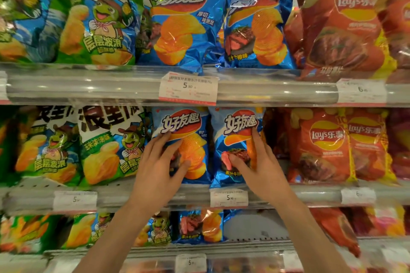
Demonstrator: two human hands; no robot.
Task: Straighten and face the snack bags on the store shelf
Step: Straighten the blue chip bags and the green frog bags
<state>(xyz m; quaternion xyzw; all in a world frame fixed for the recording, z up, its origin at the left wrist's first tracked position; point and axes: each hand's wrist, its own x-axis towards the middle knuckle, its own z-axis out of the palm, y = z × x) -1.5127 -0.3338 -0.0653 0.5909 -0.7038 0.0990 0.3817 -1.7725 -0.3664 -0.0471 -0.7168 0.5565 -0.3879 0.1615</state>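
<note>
Middle-shelf blue bags [235, 146]: orange ridged chips, red-and-white logo. Green bags [111, 148]: cartoon turtle, yellow chips. Red bags [319, 146]: yellow-and-red roundel. Price tags [228, 198]: white, red-edged.

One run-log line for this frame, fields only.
shelf: middle | left hand: on left blue bag | right hand: on right blue bag | bags: upright, facing out
</note>
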